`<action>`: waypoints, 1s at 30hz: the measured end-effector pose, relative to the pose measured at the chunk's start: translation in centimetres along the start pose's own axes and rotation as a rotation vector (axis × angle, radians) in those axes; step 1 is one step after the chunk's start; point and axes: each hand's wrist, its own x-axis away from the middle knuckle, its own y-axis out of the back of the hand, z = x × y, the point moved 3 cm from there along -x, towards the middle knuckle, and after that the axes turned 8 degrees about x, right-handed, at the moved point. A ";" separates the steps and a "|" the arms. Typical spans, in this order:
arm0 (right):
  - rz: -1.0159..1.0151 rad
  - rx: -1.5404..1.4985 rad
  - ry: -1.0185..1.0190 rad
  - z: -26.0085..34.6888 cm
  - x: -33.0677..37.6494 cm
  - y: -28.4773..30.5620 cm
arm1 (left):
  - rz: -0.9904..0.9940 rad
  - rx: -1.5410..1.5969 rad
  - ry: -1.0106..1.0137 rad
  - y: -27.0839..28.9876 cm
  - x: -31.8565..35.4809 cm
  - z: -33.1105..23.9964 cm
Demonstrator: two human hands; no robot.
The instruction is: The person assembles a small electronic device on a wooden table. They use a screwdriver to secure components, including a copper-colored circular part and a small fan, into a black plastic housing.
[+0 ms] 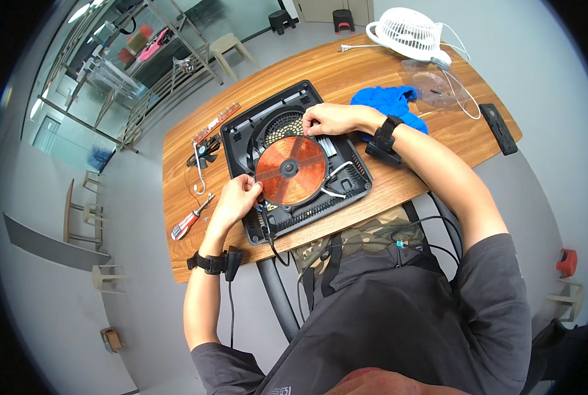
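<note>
A round copper induction coil (300, 176) with dark strips across it and a black hub lies in the opened black housing of an induction cooker (361, 182). At the coil's left rim, the thumb and fingers of my left hand (240, 196) are pinched together on the edge. My right hand (330, 120) is closed at the coil's upper right rim, its fingertips partly hidden behind the curled fingers. A round fan grille (282, 125) shows beyond the coil. White wires (335, 172) run from the coil's right side across the housing.
On the wooden table (399, 176), a red-handled screwdriver (185, 226), a small black fan (205, 155) and a parts strip (216, 122) lie left. A blue cloth (387, 100), white fan (409, 33), clear plastic piece (432, 85) and black control panel (498, 129) lie right.
</note>
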 end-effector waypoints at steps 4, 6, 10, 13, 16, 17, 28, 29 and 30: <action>-0.009 0.005 -0.006 -0.2 0.0 0.1 | -0.037 -0.025 -0.028 -0.1 -0.1 0.0; -0.002 0.008 -0.021 -0.2 0.0 0.1 | -0.056 -0.013 -0.042 -0.1 -0.3 0.3; -0.031 0.000 0.014 -0.4 -0.2 0.0 | -0.055 -0.027 -0.033 0.0 0.1 -0.3; -0.040 -0.011 0.057 -0.8 -0.5 -0.3 | -0.054 -0.020 -0.072 0.2 -0.3 0.5; -0.065 -0.042 0.100 -1.4 -0.4 -0.5 | -0.069 0.021 -0.135 0.1 -0.3 0.8; -0.074 -0.057 0.079 -1.5 -0.3 -0.6 | -0.052 -0.008 -0.107 0.2 0.5 -0.3; -0.026 -0.136 0.019 -0.5 0.1 -0.2 | -0.346 -0.268 -0.309 8.7 3.0 3.5; -0.031 -0.125 0.008 -0.6 0.2 -0.2 | -0.339 -0.304 -0.251 9.7 2.9 5.0; -0.035 -0.117 0.003 -0.7 0.2 -0.3 | -0.334 -0.344 -0.191 10.9 2.8 6.6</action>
